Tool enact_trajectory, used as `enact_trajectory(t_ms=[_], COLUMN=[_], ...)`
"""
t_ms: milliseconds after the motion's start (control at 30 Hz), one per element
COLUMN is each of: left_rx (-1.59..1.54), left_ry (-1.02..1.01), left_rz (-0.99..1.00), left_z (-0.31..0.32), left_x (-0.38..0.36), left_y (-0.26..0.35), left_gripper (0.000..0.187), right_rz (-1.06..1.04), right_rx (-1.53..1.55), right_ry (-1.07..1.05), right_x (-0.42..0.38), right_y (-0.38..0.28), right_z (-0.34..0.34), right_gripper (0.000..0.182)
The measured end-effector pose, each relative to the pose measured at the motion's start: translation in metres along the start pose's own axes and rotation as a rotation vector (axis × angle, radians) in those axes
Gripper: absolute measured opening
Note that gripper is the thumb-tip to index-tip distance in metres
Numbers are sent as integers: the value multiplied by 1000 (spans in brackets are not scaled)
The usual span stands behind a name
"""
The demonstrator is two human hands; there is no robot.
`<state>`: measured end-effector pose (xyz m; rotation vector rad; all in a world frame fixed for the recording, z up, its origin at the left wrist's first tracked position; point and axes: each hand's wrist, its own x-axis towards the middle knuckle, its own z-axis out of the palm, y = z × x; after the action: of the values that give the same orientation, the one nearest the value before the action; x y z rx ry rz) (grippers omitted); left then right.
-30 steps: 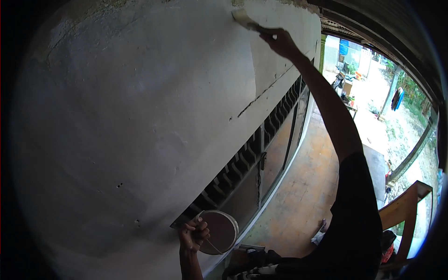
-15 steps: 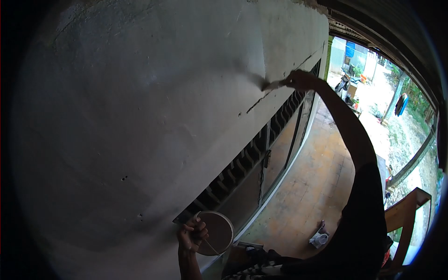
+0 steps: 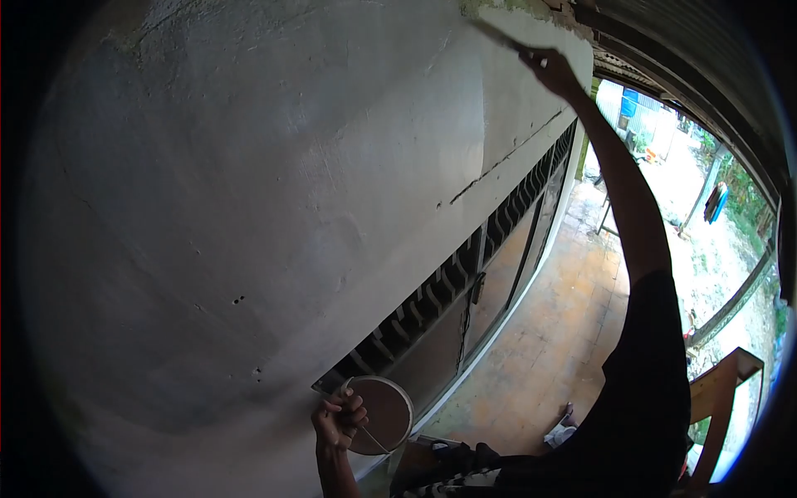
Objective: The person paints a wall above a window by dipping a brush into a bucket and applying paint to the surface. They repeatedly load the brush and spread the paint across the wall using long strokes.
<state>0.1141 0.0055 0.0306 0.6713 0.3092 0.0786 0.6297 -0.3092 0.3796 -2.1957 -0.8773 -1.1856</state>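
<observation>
I see the right hand (image 3: 550, 69) clenched on a paintbrush (image 3: 496, 35) pressed high against the grey plaster wall (image 3: 249, 207); the left hand (image 3: 336, 417) grips a paint can (image 3: 386, 412) above the tiled porch floor (image 3: 548, 340).

At the upper right of the frame the right hand (image 3: 552, 70) is stretched high, closed around a paintbrush (image 3: 498, 35) whose bristles touch the top of the pale wall (image 3: 249, 183) (just under the rough edge there). At the bottom centre the left hand (image 3: 336, 419) grips a round paint tin (image 3: 383, 413) by its thin wire handle, close beside the wall. Tiled floor (image 3: 540, 349) lies below.
</observation>
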Motion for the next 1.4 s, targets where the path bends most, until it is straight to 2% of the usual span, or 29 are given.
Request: enact_trajectory(t_ms=[67, 100, 133, 167, 200, 233, 267, 333, 400, 467, 533, 600, 633, 667, 733, 767, 833, 867, 933, 967, 1033, 1067, 1133, 1167, 1267, 1333, 1367, 1400], left_rx=[6, 2, -4, -12, -12, -8, -10, 1, -35, -25, -1, -2, -1, 5, 13, 15, 17, 25, 29, 40, 28, 25, 40, 37, 5, -38, -37, -40], left_ry=[9, 24, 38, 40, 22, 10, 20, -21, -43, -31, -35, -50, -22, -50, -62, -94, -121, -105, -85, -118, -179, -174, -133, -129, -163, -162, -160, -164], left_rz=[11, 2, -5, 4, -7, -18, -11, -22, -52, -51, -17, -20, -26, -36, -51, -57, -65, -59, -59, -46, -39, -35, -19, -15, -5, -22, -22, -30], left_z=[-3, -6, -8, -9, -11, -13, -15, -17, -24, -22, -29, -22, -19, -17, -13, -11, -6, -2, 2, 3, 1, 3, 7, 8, 9, 14, 13, 12], left_x=[-3, -6, -7, -9, -9, -11, -13, -15, -19, -21, -19, -24, -25, -27, -29, -30, -32, -34, -35, -34, -31, -31, -30, -29, -24, -26, -26, -25], left_y=[0, -1, -2, -3, -2, -1, -1, -2, -3, -5, -9, -4, -1, 2, 9, 11, 15, 16, 17, 17, 18, 19, 20, 20, 19, 17, 16, 16], left_gripper=[30, 31, 31, 31, 32, 33, 33, 34, 35, 29, 34, 34, 34, 34, 34, 32, 30, 29, 29, 28, 28, 28, 27, 27, 27, 29, 29, 29], right_rz=[-45, -44, 157, 196, -1, 60, 56, 207, 394, 491, 662, 581, 206, 216, -72, -61, -240, -235, -403, -400, -588, -593, -687, -693, -607, -750, -750, -666], right_rx=[303, 321, 259, 207, 86, 131, 126, 236, 403, 450, 398, 459, 458, 480, 475, 491, 260, 267, 189, 192, 186, 190, 103, 105, 174, 176, 178, 228], right_ry=[30, 46, -144, -302, -374, -494, -483, -405, -402, -442, -711, -812, -690, -709, -771, -786, -911, -917, -818, -822, -872, -874, -1074, -1074, -1149, -709, -709, -757], right_x=[-66, -102, -141, -178, -221, -248, -275, -325, -368, -421, -438, -450, -456, -449, -410, -400, -384, -383, -384, -387, -395, -398, -403, -404, -417, -448, -459, -468], right_y=[12, 20, 5, 25, 60, 32, 33, 22, -21, -72, -151, -199, -210, -226, -263, -277, -300, -311, -331, -339, -356, -365, -386, -395, -409, -410, -411, -411], right_z=[58, 84, 81, 102, 125, 102, 102, 97, 80, 65, 28, 10, 8, -1, -24, -32, -38, -34, -25, -17, 2, 12, 30, 36, 58, 93, 105, 116], right_gripper=[26, 26, 26, 26, 25, 27, 28, 30, 31, 33, 32, 31, 28, 28, 25, 25, 22, 22, 13, 13, 17, 17, 18, 18, 21, 28, 28, 33])
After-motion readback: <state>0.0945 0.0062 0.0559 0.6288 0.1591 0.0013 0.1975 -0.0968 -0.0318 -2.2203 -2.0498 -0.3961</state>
